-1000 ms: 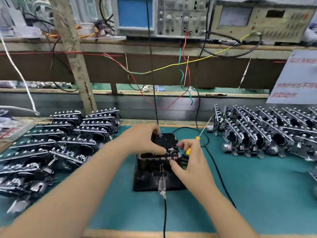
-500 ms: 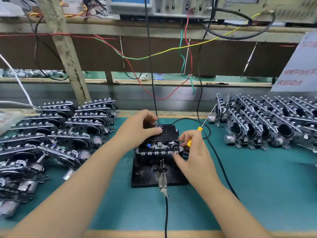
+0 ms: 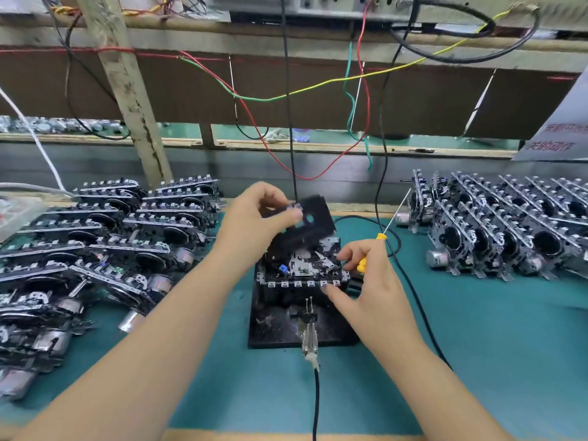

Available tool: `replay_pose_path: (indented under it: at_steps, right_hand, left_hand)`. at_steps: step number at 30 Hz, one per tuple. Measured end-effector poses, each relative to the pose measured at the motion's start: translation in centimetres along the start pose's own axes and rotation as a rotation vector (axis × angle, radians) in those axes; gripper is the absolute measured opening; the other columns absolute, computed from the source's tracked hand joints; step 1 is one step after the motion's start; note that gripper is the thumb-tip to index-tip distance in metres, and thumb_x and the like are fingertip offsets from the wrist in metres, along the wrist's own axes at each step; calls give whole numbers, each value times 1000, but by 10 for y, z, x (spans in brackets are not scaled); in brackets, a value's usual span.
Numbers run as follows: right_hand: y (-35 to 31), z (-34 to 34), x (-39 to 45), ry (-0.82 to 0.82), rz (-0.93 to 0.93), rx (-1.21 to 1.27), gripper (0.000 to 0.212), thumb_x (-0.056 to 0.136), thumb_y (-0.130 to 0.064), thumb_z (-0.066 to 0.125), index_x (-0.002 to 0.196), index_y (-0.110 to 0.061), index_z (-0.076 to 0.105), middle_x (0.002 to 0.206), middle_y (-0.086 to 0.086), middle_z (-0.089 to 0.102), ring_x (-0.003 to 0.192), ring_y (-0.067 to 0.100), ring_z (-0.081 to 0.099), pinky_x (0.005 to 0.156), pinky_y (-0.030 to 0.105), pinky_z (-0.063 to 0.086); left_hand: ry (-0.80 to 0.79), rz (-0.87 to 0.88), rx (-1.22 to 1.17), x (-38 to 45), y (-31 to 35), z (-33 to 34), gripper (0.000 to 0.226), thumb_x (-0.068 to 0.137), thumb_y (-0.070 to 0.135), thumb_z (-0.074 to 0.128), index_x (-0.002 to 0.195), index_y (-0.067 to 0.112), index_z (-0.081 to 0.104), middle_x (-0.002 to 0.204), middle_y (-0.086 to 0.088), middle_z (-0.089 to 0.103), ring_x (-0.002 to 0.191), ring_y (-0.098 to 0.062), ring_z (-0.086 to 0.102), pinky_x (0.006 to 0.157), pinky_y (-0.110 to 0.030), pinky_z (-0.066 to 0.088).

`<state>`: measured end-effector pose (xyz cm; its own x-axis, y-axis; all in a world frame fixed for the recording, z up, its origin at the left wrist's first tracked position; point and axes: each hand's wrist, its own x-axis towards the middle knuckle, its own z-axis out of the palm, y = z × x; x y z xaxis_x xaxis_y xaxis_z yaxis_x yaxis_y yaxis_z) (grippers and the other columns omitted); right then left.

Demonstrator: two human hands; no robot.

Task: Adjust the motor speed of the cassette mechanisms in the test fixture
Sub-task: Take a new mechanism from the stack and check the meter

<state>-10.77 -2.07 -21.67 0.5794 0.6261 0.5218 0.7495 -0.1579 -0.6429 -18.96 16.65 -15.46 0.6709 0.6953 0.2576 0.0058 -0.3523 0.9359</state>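
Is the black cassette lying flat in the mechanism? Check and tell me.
No: the left hand holds the black cassette tilted up, its far end lifted above the mechanism in the fixture.

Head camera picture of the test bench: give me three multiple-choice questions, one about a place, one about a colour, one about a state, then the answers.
1. Where does the mechanism being worked on sit?
A. in the black test fixture
B. in the left pile
C. on the shelf

2. What colour is the screwdriver handle?
A. red
B. yellow
C. blue

3. How is the black test cassette?
A. flat in the mechanism
B. lying on the mat
C. tilted up, pinched by the left hand

Answers:
1 A: the cassette mechanism sits atop the test fixture.
2 B: the screwdriver in the right hand is yellow.
3 C: the left hand holds the test cassette raised at an angle.
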Motion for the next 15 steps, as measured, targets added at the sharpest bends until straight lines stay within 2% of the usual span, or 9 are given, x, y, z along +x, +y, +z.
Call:
replay_pose_path:
  at_steps: [2, 4, 6, 7, 9, 11, 13, 14, 15]
  right_hand:
    - [0, 0, 1, -23, -20, -21, 63, 78, -12, 81, 95, -48, 31, 108, -24, 53, 101, 4, 50, 86, 9, 37]
    - [0, -1, 3, -50, -36, -57, 62, 79, -13, 80, 93, -50, 33, 106, -20, 56, 101, 3, 48, 85, 8, 35]
    - [0, -2, 5, -64, -38, -73, 62, 79, -13, 80, 92, -52, 34, 102, -16, 56, 101, 2, 47, 84, 9, 35]
    - [0, -1, 6, -64, -43, -81, 62, 79, -12, 80, 92, -51, 34, 100, -15, 55, 100, 2, 47, 83, 10, 35]
    - [1, 0, 6, -56, -53, -96, 60, 79, -11, 80, 92, -47, 34, 98, -14, 54, 99, 2, 46, 84, 10, 35]
    - [0, 1, 5, -45, -47, -93, 59, 78, -9, 80, 93, -45, 36, 97, -14, 54, 99, 2, 46, 83, 10, 36]
    - [-1, 0, 6, -57, -40, -95, 55, 78, -10, 80, 93, -42, 38, 96, -15, 54, 98, 3, 47, 83, 13, 37]
    - [-1, -1, 7, -70, -37, -99, 53, 78, -10, 81, 93, -40, 40, 95, -16, 53, 97, 4, 47, 83, 16, 39]
    - [-2, -3, 8, -86, -34, -99, 51, 78, -11, 81, 93, -39, 41, 94, -17, 51, 96, 5, 47, 82, 19, 41]
  left_hand:
    - [197, 74, -128, -4, 3, -5, 24, 84, 16, 78, 86, 31, 60, 84, 17, 66, 78, -4, 64, 69, -28, 54]
    - [420, 156, -192, -13, 1, -16, 23, 89, 17, 71, 92, 35, 57, 94, 13, 62, 81, 3, 64, 78, -23, 54]
    - [605, 212, -16, -31, -8, -28, 19, 94, 13, 63, 101, 29, 54, 103, 10, 54, 85, 13, 56, 78, -8, 43]
    - [639, 228, 136, -43, -15, -32, 19, 94, 10, 59, 104, 25, 55, 108, 7, 49, 92, 16, 50, 82, -4, 37]
    - [584, 243, 395, -68, -38, -32, 21, 94, -1, 55, 105, 16, 58, 118, -1, 40, 104, 16, 38, 91, -1, 27]
    - [427, 98, 460, -89, -57, -29, 22, 94, -3, 54, 106, 15, 60, 124, -4, 35, 107, 9, 39, 92, -3, 27]
    - [246, -171, 447, -101, -67, -28, 20, 96, 7, 58, 110, 21, 60, 126, -2, 36, 106, -12, 48, 93, -20, 36]
    - [181, -245, 499, -104, -70, -29, 21, 96, 13, 61, 113, 23, 61, 128, -2, 38, 108, -21, 50, 98, -30, 39]
    - [154, -239, 585, -106, -68, -30, 23, 94, 15, 63, 116, 25, 63, 135, -3, 39, 118, -26, 45, 104, -38, 38]
